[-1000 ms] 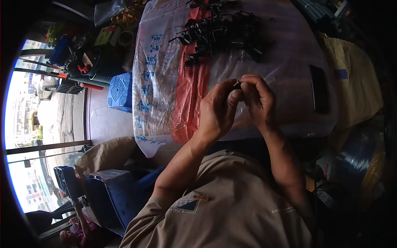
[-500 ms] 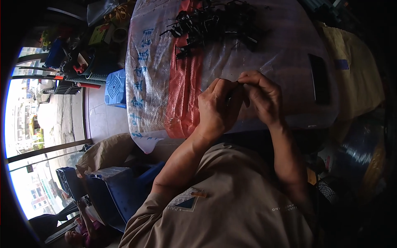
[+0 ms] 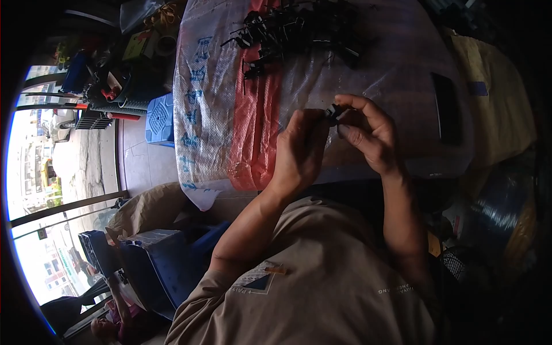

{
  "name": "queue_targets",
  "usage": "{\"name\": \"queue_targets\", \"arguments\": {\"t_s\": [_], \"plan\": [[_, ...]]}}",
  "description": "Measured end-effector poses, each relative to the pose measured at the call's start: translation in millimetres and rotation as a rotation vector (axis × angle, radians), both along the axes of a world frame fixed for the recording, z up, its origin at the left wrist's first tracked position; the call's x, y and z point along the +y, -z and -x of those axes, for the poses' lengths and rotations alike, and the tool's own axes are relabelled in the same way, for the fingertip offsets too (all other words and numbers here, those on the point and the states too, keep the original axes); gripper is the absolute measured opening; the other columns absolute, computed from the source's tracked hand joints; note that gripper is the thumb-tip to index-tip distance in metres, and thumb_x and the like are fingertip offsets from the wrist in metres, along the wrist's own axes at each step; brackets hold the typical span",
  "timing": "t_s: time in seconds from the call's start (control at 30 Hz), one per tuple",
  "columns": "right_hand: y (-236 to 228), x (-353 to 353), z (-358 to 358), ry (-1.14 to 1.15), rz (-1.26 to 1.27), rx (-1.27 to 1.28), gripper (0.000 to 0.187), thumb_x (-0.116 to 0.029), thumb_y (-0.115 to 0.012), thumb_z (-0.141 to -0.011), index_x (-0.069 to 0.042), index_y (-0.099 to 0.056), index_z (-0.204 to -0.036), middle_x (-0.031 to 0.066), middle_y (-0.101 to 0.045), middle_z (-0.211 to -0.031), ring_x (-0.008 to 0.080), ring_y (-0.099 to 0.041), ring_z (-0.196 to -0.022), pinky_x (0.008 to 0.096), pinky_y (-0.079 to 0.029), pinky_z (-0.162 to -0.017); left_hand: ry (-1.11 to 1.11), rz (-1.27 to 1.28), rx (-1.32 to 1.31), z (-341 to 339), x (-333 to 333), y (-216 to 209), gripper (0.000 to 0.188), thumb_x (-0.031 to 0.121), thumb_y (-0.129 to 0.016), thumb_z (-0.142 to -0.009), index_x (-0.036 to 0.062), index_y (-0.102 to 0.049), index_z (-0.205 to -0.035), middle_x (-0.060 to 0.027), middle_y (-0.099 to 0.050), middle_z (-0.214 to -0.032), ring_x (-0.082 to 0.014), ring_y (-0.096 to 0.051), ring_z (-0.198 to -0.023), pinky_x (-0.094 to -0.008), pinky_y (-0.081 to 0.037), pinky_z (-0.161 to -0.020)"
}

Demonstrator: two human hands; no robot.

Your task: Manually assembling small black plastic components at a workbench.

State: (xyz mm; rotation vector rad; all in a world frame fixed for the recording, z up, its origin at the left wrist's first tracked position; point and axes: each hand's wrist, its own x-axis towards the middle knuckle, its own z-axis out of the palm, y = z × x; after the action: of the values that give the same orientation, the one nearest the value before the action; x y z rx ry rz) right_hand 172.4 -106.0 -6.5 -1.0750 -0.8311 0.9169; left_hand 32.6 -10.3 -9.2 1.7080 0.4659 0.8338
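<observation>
Above the near half of the covered table, my two hands meet around a small black plastic part (image 3: 332, 113). My left hand (image 3: 302, 141) is closed, pinching the part between thumb and fingertips. On the other side of it, the fingers of my right hand (image 3: 371, 135) are curled, with the index fingertip at the part's upper end and the thumb lower and a little apart. Farther back lies a loose heap of small black plastic parts (image 3: 293, 31). The table is spread with a woven plastic sheet (image 3: 192, 109) that has a red stripe.
A flat black object (image 3: 445, 109) lies at the table's right side. Left of the table stands a blue plastic stool (image 3: 160, 119). A blue chair (image 3: 155, 259) is at the lower left, near another person (image 3: 118, 322). A yellowish sack (image 3: 494, 92) sits at the right.
My hands have drawn slightly apart, and the black part now shows between them. The right thumb and index finger have spread. The heap has not moved.
</observation>
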Motion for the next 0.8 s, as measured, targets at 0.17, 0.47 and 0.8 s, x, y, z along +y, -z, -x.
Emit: {"name": "queue_targets", "arguments": {"t_s": [0.17,0.47,0.8], "plan": [[5,-7,-9,-0.033,0.020,-0.049,0.031,-0.004,-0.060,-0.090,0.000,-0.058,-0.120,0.0047,-0.064,-0.099,0.0118,-0.060,-0.092,0.0244,-0.048,-0.087,0.248,0.809,0.035,6,5,-31,0.028,0.023,-0.047,-0.100,0.0026,-0.051,-0.118,-0.0076,-0.064,-0.086,-0.0074,-0.048,-0.058,-0.0206,-0.036,-0.051],[0,-8,-13,-0.077,0.056,0.039,0.013,-0.008,-0.064,-0.090,-0.001,-0.063,-0.101,0.0043,-0.067,-0.084,0.0066,-0.061,-0.071,0.0208,-0.050,-0.064,0.413,1.254,-0.139,4,3,-24,0.028,0.019,-0.048,-0.099,0.0025,-0.049,-0.121,-0.0052,-0.058,-0.078,-0.0088,-0.048,-0.054,-0.0213,-0.034,-0.048],[-12,-8,-19,-0.113,0.198,-0.194,0.010,-0.013,-0.061,-0.092,-0.003,-0.063,-0.091,0.0002,-0.062,-0.073,0.0053,-0.056,-0.065,0.0211,-0.045,-0.058,0.332,0.112,0.208,2,19,-13,0.036,0.006,-0.057,-0.089,-0.0061,-0.052,-0.122,-0.0180,-0.065,-0.106,-0.0230,-0.065,-0.094,-0.0314,-0.050,-0.084]]}}
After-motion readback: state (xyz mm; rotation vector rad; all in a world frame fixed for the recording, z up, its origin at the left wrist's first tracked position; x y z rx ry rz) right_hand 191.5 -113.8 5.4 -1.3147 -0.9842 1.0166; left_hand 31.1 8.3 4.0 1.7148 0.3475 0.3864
